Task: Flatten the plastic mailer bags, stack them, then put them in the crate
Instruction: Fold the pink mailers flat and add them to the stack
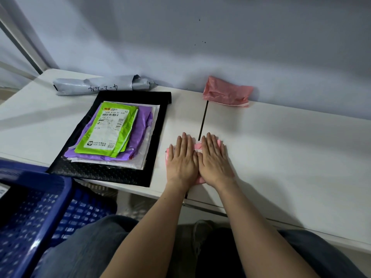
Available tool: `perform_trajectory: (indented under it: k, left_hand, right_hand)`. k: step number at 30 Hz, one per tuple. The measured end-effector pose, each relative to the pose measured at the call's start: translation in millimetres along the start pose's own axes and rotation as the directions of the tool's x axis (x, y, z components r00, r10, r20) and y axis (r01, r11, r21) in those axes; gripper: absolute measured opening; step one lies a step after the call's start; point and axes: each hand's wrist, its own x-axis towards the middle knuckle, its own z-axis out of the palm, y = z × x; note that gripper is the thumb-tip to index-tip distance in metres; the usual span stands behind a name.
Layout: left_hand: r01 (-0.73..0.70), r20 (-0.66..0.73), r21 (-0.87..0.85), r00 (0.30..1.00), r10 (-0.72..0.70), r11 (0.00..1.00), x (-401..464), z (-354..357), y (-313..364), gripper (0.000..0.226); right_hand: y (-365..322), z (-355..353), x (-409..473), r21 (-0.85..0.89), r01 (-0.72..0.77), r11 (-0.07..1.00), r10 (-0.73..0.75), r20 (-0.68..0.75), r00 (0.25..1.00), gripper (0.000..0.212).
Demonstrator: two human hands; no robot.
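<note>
A small pink mailer bag (197, 146) lies on the white table (281, 147) near its front edge, mostly hidden under my palms. My left hand (181, 160) and my right hand (213, 160) press flat on it side by side, fingers straight and together, thumbs touching. To the left sits a stack of flattened mailers: a green one (109, 129) on top, a purple one (140, 129) and a clear one under it, all on a large black bubble mailer (112, 175). A crumpled pink bag (226, 92) and a rolled grey mailer (102, 85) lie by the wall. The blue crate (30, 217) stands at lower left.
A dark seam (203, 119) splits the table top between the stack and the pink bags. The grey wall runs right behind the table. My knees in jeans show under the front edge, next to the crate.
</note>
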Motion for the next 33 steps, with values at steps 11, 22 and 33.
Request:
perform_trajectory:
  k: [11,22,33]
  left_hand:
    - [-0.006,-0.007,0.029,1.0,0.007,1.0,0.3,1.2,0.1,0.08]
    - [-0.021,0.002,0.021,1.0,0.021,1.0,0.7,2.3,-1.1,0.08]
    - [-0.007,0.037,-0.062,0.999,0.009,0.998,10.9,-35.8,-3.4,0.053]
  right_hand:
    - [1.2,2.7,1.7,-0.017,-0.007,1.0,0.007,0.011,1.0,0.057]
    - [1.5,1.9,1.4,-0.019,-0.01,1.0,0.01,0.03,0.999,0.058]
    - [-3.7,-26.3,3.7,-0.002,0.001,1.0,-0.001,0.046,0.999,0.061]
